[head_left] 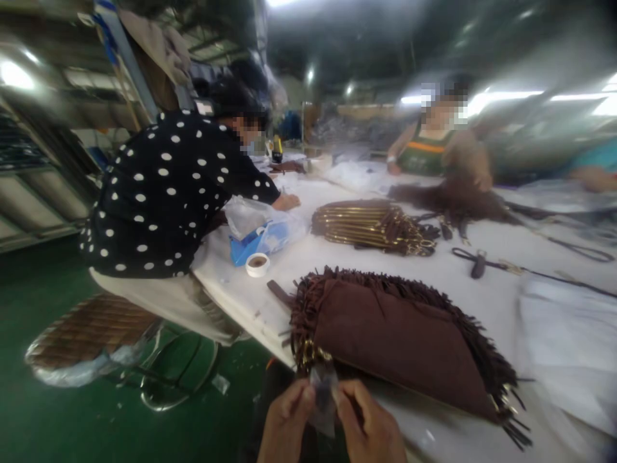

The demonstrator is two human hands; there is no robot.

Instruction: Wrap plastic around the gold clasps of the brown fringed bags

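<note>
We see a brown suede bag (400,341), soft and matte, roughly triangular in outline, with a dense fringe along its curved upper edge and gold metal hardware at its near corner. It lies flat on the white table (486,283), its near corner overhanging the table's front edge. Both hands meet just below that corner: the left hand (285,424) and the right hand (369,427) are close together, fingertips pinched from either side on a small, thin, translucent plastic piece (322,395), which hangs between them, just beside the gold hardware. Farther back lies a bundle of gold-trimmed straps (371,225), well apart from the bag, with bare tabletop between. A roll of tape (257,264) sits near the left table edge. A person in a dotted black top (164,193) leans on the table at left.
</note>
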